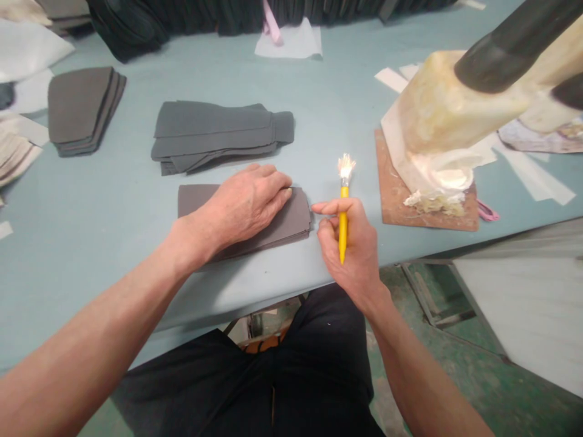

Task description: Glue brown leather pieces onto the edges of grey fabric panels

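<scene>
My left hand (248, 203) lies flat across a stack of dark grey-brown cut pieces (291, 215) near the table's front edge, pressing on its top. Its fingers point to the right. Just right of that stack, my right hand (353, 243) holds a brush (344, 194) with a yellow handle, its whitish bristles pointing away from me. The index finger of this hand stretches towards the stack's right end. Behind my left hand rests a looser pile of dark grey pieces (214, 130), narrower at its right end.
On a brown board (387, 200) at the right, a tilted cream container (437, 103) has white paste around its mouth. Another grey stack (79, 106) sits at the far left, near pale scraps (27, 51). Dark items (204, 15) line the back of the blue-grey table (337, 85).
</scene>
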`<action>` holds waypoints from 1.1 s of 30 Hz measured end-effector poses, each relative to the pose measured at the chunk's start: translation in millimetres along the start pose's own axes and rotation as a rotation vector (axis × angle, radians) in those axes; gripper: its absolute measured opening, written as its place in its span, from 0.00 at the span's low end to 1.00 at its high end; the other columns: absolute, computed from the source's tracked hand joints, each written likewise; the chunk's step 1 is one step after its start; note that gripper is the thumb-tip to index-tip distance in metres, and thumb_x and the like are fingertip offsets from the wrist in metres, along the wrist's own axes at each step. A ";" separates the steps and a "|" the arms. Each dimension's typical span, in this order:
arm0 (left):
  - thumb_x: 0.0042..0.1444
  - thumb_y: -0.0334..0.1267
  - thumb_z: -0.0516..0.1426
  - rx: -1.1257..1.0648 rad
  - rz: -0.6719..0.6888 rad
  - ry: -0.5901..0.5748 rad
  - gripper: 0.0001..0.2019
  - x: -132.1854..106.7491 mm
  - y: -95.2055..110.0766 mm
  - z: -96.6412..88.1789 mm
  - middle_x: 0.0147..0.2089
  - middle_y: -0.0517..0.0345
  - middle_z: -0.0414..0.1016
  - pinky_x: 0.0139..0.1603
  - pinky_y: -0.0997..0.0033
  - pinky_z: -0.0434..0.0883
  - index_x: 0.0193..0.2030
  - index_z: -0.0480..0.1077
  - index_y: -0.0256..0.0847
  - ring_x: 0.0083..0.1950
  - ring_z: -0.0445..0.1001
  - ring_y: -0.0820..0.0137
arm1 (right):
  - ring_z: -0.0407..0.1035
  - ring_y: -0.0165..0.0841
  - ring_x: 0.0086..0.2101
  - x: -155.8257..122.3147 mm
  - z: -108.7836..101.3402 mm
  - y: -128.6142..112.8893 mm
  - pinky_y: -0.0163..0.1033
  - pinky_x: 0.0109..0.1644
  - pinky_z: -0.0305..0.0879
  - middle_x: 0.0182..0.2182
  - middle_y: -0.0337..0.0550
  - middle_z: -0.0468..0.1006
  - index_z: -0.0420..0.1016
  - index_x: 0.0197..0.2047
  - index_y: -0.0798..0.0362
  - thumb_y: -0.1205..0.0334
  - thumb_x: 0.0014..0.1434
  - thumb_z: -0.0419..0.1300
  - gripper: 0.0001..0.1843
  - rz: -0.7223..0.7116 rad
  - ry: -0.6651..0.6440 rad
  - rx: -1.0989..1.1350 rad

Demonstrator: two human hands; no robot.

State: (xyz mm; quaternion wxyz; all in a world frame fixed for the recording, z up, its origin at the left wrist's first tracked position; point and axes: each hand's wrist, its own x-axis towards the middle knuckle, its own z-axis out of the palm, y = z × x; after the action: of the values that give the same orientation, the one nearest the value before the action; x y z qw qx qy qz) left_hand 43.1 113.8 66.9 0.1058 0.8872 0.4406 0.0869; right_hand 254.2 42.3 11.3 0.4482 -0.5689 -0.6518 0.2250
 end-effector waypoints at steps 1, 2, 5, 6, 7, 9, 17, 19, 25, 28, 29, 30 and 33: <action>0.74 0.43 0.45 -0.010 -0.004 0.011 0.19 -0.8 -0.1 1.3 0.45 0.47 0.78 0.57 0.57 0.72 0.52 0.76 0.43 0.49 0.77 0.57 | 0.70 0.27 0.26 -0.1 0.0 0.2 0.37 0.32 0.65 0.45 0.40 0.86 0.67 0.49 0.47 0.68 0.61 0.54 0.13 0.001 -0.001 0.003; 0.74 0.44 0.46 -0.018 -0.003 0.019 0.18 -1.5 -0.3 2.2 0.46 0.46 0.79 0.57 0.56 0.72 0.52 0.76 0.43 0.49 0.77 0.57 | 0.70 0.27 0.25 -0.2 0.0 0.4 0.37 0.32 0.65 0.45 0.40 0.86 0.67 0.49 0.47 0.68 0.60 0.54 0.13 0.003 -0.008 0.006; 0.75 0.44 0.45 -0.023 0.014 0.025 0.19 -3.3 -0.2 2.9 0.48 0.44 0.79 0.58 0.55 0.72 0.53 0.76 0.41 0.50 0.77 0.56 | 0.69 0.27 0.25 -0.8 0.1 0.6 0.37 0.31 0.64 0.45 0.40 0.85 0.67 0.49 0.47 0.68 0.60 0.54 0.13 0.001 -0.019 0.012; 0.75 0.43 0.44 -0.021 0.025 0.019 0.20 -3.8 0.2 2.5 0.48 0.43 0.79 0.59 0.54 0.71 0.53 0.76 0.40 0.50 0.77 0.56 | 0.70 0.27 0.25 -1.0 0.1 0.6 0.37 0.32 0.65 0.45 0.40 0.85 0.67 0.48 0.47 0.68 0.60 0.54 0.13 -0.001 -0.017 0.010; 0.76 0.43 0.43 -0.021 0.036 0.012 0.21 -4.4 0.6 2.0 0.49 0.43 0.78 0.60 0.53 0.71 0.53 0.76 0.38 0.51 0.77 0.55 | 0.70 0.27 0.25 -1.1 0.1 0.5 0.37 0.32 0.65 0.45 0.40 0.86 0.67 0.48 0.47 0.68 0.61 0.54 0.13 -0.001 -0.016 0.004; 0.76 0.42 0.43 -0.019 0.050 0.004 0.22 -5.6 1.6 1.5 0.48 0.42 0.78 0.61 0.52 0.71 0.54 0.76 0.37 0.51 0.76 0.55 | 0.70 0.27 0.24 -1.1 0.0 0.4 0.37 0.32 0.65 0.45 0.39 0.86 0.67 0.48 0.47 0.68 0.62 0.54 0.12 0.006 -0.019 -0.007; 0.76 0.40 0.43 -0.038 0.042 0.053 0.21 -10.1 4.1 7.1 0.47 0.41 0.78 0.59 0.52 0.71 0.53 0.76 0.36 0.49 0.75 0.55 | 0.72 0.27 0.25 -1.5 -0.3 0.1 0.36 0.31 0.65 0.46 0.39 0.86 0.68 0.49 0.47 0.67 0.63 0.55 0.11 0.007 -0.051 -0.020; 0.76 0.40 0.43 -0.032 0.037 0.063 0.21 -10.8 5.5 9.2 0.48 0.41 0.78 0.59 0.52 0.71 0.53 0.77 0.35 0.49 0.75 0.55 | 0.75 0.28 0.28 -1.7 -0.1 -0.1 0.37 0.33 0.67 0.46 0.39 0.87 0.68 0.48 0.47 0.67 0.63 0.55 0.11 -0.015 -0.045 -0.033; 0.77 0.39 0.43 -0.009 0.000 0.093 0.21 -15.3 9.8 13.1 0.48 0.40 0.78 0.59 0.52 0.71 0.53 0.77 0.34 0.49 0.74 0.54 | 0.78 0.31 0.31 -1.6 -1.3 -2.9 0.38 0.37 0.69 0.46 0.41 0.87 0.68 0.47 0.47 0.66 0.63 0.55 0.10 -0.032 -0.043 -0.059; 0.77 0.39 0.43 0.000 0.001 0.099 0.21 -17.2 9.5 15.3 0.47 0.41 0.78 0.58 0.52 0.71 0.52 0.77 0.35 0.48 0.74 0.55 | 0.79 0.32 0.34 -1.1 -2.0 -3.8 0.40 0.40 0.71 0.47 0.43 0.87 0.68 0.47 0.47 0.65 0.64 0.55 0.09 -0.054 -0.058 -0.073; 0.77 0.39 0.43 -0.003 0.002 0.101 0.21 -17.5 9.2 16.6 0.47 0.41 0.78 0.58 0.52 0.70 0.52 0.76 0.35 0.48 0.74 0.55 | 0.79 0.33 0.34 -1.1 -2.0 -3.6 0.40 0.41 0.71 0.47 0.43 0.87 0.67 0.47 0.47 0.65 0.64 0.55 0.09 -0.063 -0.060 -0.082; 0.77 0.39 0.43 -0.010 -0.001 0.108 0.21 -17.7 8.9 18.1 0.47 0.41 0.78 0.58 0.52 0.70 0.52 0.76 0.35 0.48 0.74 0.55 | 0.79 0.32 0.33 -1.4 -1.8 -3.2 0.39 0.40 0.71 0.47 0.43 0.87 0.68 0.47 0.47 0.65 0.64 0.55 0.09 -0.075 -0.057 -0.093; 0.77 0.39 0.44 -0.035 -0.028 0.136 0.19 -18.7 9.7 21.4 0.48 0.42 0.78 0.58 0.53 0.70 0.52 0.76 0.37 0.50 0.74 0.56 | 0.77 0.31 0.28 -3.2 -1.0 -1.4 0.37 0.34 0.69 0.46 0.42 0.87 0.68 0.48 0.47 0.67 0.64 0.55 0.09 -0.129 -0.041 -0.153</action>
State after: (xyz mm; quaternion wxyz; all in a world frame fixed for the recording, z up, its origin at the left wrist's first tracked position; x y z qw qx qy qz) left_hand 44.6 90.8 47.8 0.0926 0.8710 0.4576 0.1532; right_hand 254.1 38.7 11.9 0.4036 -0.5535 -0.7115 0.1565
